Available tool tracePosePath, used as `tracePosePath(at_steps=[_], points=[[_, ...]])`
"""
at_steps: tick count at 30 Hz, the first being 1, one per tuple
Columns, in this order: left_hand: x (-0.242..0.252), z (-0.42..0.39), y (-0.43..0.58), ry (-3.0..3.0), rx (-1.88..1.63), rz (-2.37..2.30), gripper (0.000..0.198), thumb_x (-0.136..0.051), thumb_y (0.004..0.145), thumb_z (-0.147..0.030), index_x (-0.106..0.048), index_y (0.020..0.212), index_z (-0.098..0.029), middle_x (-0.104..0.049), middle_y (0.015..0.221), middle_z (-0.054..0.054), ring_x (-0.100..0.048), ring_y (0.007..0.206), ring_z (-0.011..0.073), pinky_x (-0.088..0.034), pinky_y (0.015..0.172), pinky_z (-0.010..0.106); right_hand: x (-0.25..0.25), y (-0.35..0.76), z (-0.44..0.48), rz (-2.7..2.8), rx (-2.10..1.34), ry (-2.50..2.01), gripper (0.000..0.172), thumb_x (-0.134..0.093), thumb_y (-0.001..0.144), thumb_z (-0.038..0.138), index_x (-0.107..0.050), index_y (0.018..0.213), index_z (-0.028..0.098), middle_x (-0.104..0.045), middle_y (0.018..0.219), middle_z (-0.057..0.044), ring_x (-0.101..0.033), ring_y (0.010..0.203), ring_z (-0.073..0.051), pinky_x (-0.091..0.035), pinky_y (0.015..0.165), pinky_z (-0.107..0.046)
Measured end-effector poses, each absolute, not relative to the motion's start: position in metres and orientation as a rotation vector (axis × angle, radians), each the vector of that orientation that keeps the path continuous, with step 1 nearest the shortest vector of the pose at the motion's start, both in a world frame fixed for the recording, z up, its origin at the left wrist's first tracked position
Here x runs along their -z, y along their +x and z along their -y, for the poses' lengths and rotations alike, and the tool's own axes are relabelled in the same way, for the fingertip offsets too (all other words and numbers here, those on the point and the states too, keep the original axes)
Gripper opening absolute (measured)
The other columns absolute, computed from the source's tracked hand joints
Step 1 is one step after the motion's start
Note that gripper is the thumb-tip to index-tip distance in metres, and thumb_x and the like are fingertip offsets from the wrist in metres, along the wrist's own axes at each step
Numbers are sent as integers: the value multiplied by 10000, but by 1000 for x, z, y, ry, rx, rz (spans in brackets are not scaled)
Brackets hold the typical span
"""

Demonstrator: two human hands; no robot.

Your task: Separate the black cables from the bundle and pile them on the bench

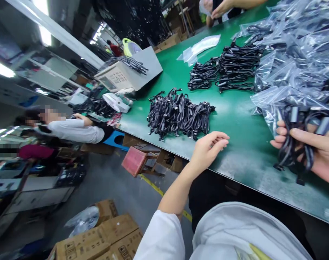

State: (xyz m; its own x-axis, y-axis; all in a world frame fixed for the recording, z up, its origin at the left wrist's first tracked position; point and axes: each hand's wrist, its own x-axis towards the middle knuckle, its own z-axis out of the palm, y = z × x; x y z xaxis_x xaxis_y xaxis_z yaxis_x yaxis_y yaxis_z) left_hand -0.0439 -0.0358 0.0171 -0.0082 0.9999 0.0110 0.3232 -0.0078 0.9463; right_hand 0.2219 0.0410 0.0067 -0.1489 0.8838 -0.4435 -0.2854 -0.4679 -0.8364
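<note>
Several coiled black cables with grey blocks on them are held in my right hand, fingers wrapped round them, above the right part of the green table. My left hand is by the table's near edge with nothing in it, thumb and fingers slightly bent and apart. Nearest to it lies a pile of black cable bundles, just to its left. Clear plastic bags with cables inside are heaped at the right, directly behind my right hand.
More cable bundles lie farther back, beside flat clear bags. A beige machine stands at the table's left. Another person's hands show at the far edge. A red stool and cardboard boxes are on the floor.
</note>
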Motion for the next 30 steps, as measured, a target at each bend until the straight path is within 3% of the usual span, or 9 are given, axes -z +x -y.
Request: tracePosePath(at_steps=[7, 14, 30], points=[[16, 65, 16, 1574, -977, -1148, 501, -824, 848, -400, -566, 1231, -204, -672, 941, -6, -601, 670, 67, -528, 672, 209, -26, 207, -24, 651, -1847, -1138, 125, -769, 871, 167, -786, 992, 192, -753, 891, 3, -773, 778, -145, -685, 758, -246], [24, 59, 40, 1634, -1078, -1144, 279, -704, 959, -374, -566, 1134, -207, -683, 921, -6, -670, 783, 92, -552, 740, 210, -25, 207, -18, 627, -1867, -1171, 126, -742, 899, 175, -767, 1020, 200, -748, 881, 9, -769, 779, -139, -668, 700, -215], [22, 56, 36, 1540, -1022, -1141, 307, -718, 942, -428, -580, 1097, -201, -670, 923, -3, -635, 779, 95, -538, 741, 234, -21, 207, -21, 636, -1854, -1173, 120, -775, 858, 180, -804, 971, 208, -748, 892, 8, -778, 777, -161, -692, 683, -234]])
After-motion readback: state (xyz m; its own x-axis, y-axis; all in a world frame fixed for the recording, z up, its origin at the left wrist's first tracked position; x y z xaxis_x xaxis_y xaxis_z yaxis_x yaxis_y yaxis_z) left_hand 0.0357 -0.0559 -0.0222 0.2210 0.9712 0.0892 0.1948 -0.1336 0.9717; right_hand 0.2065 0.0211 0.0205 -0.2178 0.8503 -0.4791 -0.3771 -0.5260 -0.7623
